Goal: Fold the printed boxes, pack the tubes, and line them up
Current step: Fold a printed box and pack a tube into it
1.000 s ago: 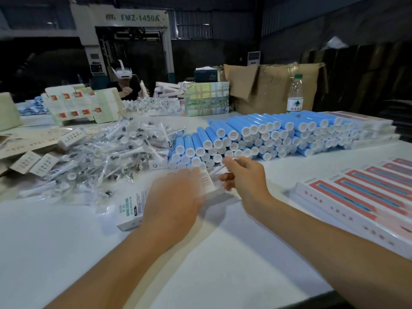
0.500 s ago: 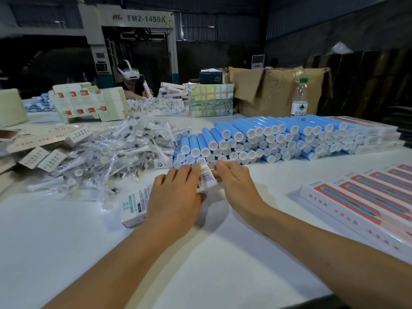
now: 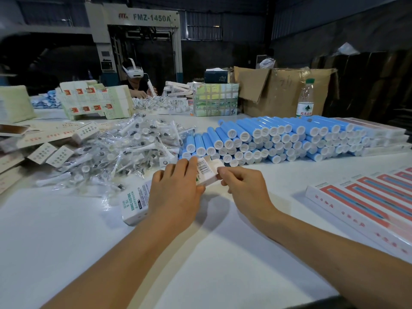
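Head view — box (image 3: 206,172) between both hands' fingers (image 3: 223,172)

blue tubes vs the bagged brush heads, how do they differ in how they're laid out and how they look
The blue tubes lie stacked in neat parallel rows, white caps facing the camera; the bagged brush heads sit in a loose heap pointing every way. The tubes are bare and blue; the brush heads are white, each in a clear plastic bag. Both rest on the white table, untouched by either hand.

We see bare table (image 3: 66,241) near us; stacked blue tubes (image 3: 278,139) and bagged brush heads (image 3: 124,150) block beyond.
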`<state>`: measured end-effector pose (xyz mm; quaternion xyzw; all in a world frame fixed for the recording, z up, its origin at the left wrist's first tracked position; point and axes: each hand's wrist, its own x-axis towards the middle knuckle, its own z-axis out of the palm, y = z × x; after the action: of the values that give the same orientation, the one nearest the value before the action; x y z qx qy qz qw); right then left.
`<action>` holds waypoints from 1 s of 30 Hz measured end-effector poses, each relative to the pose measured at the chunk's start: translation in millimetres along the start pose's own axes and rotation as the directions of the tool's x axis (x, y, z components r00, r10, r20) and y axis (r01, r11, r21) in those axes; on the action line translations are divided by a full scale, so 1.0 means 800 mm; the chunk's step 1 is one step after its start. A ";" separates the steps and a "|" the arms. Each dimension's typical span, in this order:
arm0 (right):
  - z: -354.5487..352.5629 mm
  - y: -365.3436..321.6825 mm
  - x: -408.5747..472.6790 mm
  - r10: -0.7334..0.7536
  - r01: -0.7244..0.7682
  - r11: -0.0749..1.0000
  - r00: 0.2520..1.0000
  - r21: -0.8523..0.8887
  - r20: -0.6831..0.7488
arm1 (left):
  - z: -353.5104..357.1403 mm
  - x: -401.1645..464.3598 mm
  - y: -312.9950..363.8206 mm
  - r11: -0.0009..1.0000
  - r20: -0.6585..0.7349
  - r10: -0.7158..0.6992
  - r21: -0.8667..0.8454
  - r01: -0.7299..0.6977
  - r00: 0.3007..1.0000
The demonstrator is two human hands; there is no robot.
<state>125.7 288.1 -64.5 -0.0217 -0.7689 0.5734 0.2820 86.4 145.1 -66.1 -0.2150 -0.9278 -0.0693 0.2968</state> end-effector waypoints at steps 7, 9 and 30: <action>0.002 -0.003 -0.003 0.035 -0.037 0.999 0.997 0.033 0.068 | 0.005 -0.002 0.008 0.999 0.006 0.031 0.030 -0.032 0.999; 0.002 -0.004 -0.003 0.046 -0.048 0.998 0.997 0.029 0.059 | 0.005 -0.003 0.008 0.999 0.005 0.038 0.035 -0.038 0.999; 0.007 -0.007 0.001 0.162 -0.159 0.987 0.980 -0.035 0.113 | 0.005 -0.012 0.023 0.989 0.061 0.108 0.090 -0.113 0.992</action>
<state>123.8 281.4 -60.3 -0.0541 -0.7872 0.5844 0.1896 99.3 159.0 -74.8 -0.2540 -0.9246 -0.0033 0.2839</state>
